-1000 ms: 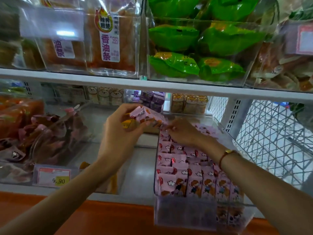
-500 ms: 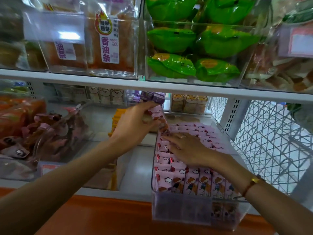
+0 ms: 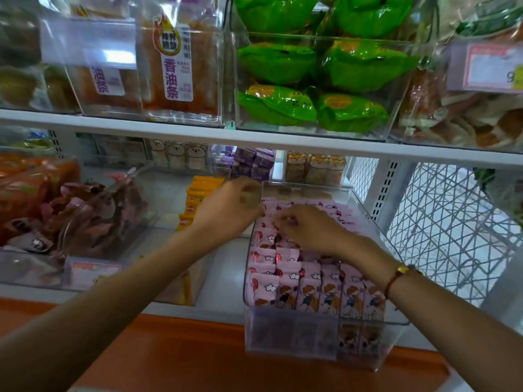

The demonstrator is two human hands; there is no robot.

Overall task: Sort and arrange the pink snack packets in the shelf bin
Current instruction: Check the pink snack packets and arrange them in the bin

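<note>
Far left on the lower shelf (image 3: 226, 275), a clear tub (image 3: 93, 222) of brown and pink wrapped sweets sits with a price tag (image 3: 93, 271) on its front. Just right of it stands a stack of yellow packets (image 3: 198, 199), partly hidden by the left forearm. The left hand (image 3: 229, 210) reaches in at the bin's back left corner, fingers curled against the wall; whether it grips a packet there cannot be told, the fingertips blur. Next, the clear bin (image 3: 317, 340) juts out over the orange ledge (image 3: 198, 357), packed with upright rows of pink packets (image 3: 317, 295) showing cartoon figures. The right hand (image 3: 308, 230) lies over the middle rows, fingers bent down onto the packet tops, apparently pinching 1 at its edge, though blur hides the exact hold. A red cord bracelet (image 3: 396, 275) with a gold bead rings that wrist. Behind the bin, purple boxes (image 3: 252, 165) and bear-faced packs (image 3: 314, 168) line the back. Overhead, the upper shelf carries a tub of fried dough sticks (image 3: 178, 69) and a tub of green bags (image 3: 317, 80), crowding the space above both hands. Far right, white wire mesh (image 3: 441, 230) closes the side.
</note>
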